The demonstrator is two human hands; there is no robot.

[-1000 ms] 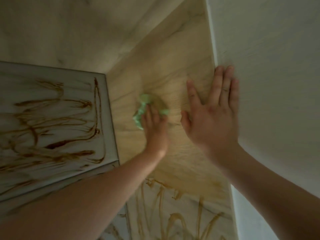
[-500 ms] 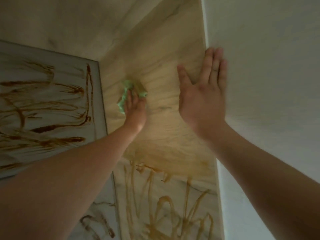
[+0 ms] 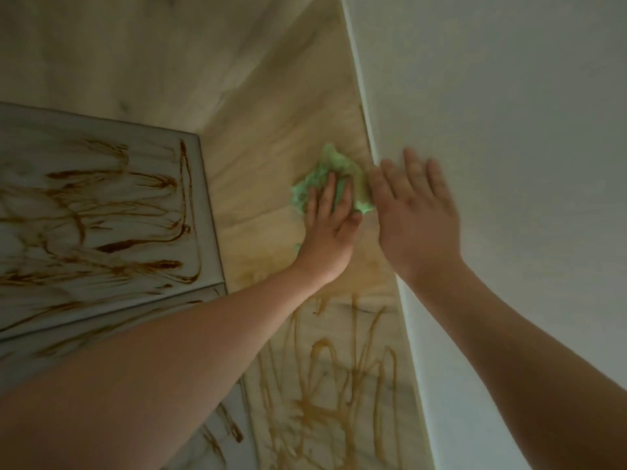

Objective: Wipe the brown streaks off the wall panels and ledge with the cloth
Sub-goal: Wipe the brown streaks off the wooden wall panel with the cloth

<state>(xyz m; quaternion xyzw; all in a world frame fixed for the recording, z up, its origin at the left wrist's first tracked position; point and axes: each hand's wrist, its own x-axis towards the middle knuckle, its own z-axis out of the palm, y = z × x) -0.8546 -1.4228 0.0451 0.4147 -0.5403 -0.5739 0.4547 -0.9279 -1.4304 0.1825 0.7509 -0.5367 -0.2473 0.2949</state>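
My left hand [image 3: 330, 225] presses a crumpled green cloth [image 3: 327, 181] flat against the beige wall panel [image 3: 264, 184], fingers straight on top of it. Part of the cloth is hidden under the palm. My right hand [image 3: 415, 215] lies open with spread fingers against the white wall [image 3: 509, 130], right beside the cloth. Brown streaks [image 3: 336, 378] cover the lower part of the beige panel below my left wrist. More brown streaks [image 3: 112, 225] run across the grey-white panel on the left. The panel area around the cloth looks free of streaks, with a faint yellowish smear beneath it.
A raised grey edge [image 3: 207, 215] separates the left streaked panel from the beige panel. A white corner trim [image 3: 363, 106] runs diagonally between the beige panel and the white wall. A pale marbled surface [image 3: 118, 45] fills the top left.
My left hand has slid the cloth to the right across the beige panel, up close to the white trim and my right hand. The view has shifted as well.
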